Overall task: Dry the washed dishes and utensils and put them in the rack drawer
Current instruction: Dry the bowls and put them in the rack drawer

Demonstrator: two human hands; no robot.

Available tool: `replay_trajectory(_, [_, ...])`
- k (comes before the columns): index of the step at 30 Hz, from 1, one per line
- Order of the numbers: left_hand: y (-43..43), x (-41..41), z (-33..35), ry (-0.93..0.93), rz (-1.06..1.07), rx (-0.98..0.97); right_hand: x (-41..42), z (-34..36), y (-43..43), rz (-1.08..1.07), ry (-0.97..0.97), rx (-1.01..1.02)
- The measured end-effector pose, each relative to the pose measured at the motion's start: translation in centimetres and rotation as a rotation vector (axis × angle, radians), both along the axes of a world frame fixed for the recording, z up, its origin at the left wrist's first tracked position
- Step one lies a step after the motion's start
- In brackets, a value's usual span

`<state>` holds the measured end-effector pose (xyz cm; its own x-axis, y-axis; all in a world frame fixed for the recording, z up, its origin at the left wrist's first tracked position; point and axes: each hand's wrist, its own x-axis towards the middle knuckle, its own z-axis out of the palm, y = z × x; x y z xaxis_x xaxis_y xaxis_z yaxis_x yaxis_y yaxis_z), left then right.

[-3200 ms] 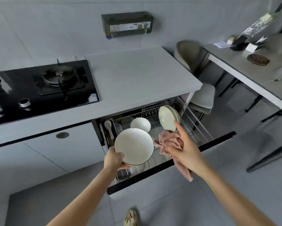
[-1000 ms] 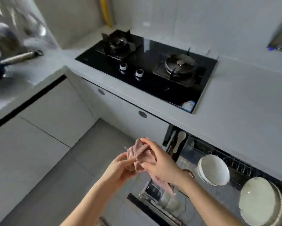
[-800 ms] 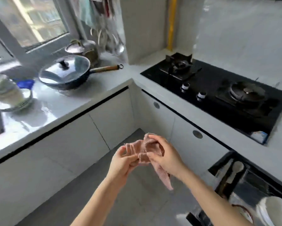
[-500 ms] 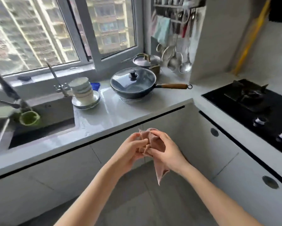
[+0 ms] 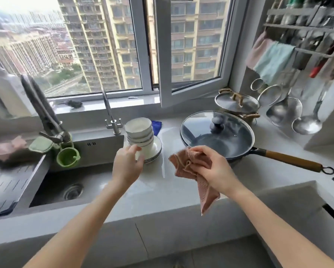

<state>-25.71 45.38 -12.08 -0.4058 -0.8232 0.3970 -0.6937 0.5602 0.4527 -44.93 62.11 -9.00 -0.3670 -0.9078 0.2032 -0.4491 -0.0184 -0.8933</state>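
head view: right hand [image 5: 214,167] clutches crumpled pink cloth [image 5: 185,168] near stacked glossy bowls [image 5: 141,132].

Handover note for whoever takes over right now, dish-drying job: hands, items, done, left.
Left hand: at the bowl stack, fingertips on a lower bowl; grip unclear.
Right hand: grips the pink cloth.
Bowls sit stacked on plates on the counter, beside the sink. Rack drawer out of view.
Done: nothing checkable from this view.
Left: dry the bowls and plates, put them in the drawer.
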Motion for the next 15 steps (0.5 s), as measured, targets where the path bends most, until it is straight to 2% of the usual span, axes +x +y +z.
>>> replay_trajectory(3, [-7.7,-1.8,-0.2,-0.235,0.020,-0.183,-2.7,0.8,-6.3,0.059,-0.007,-0.013])
replay_trajectory(7, [-14.3,-3.9,-1.3,-0.544,-0.084,-0.173,-5.6,0.8,-13.4,0.115,-0.034,0.008])
replay_trajectory(9, [-16.3,-4.6,-2.0,-0.563,-0.132,-0.088,-6.7,0.5,-16.4,0.136,-0.046,0.026])
replay_trajectory(15, [-19.8,-4.2,-3.0,-0.447,-0.329,0.111,-7.7,-0.5,-21.5,0.195,-0.068,0.072])
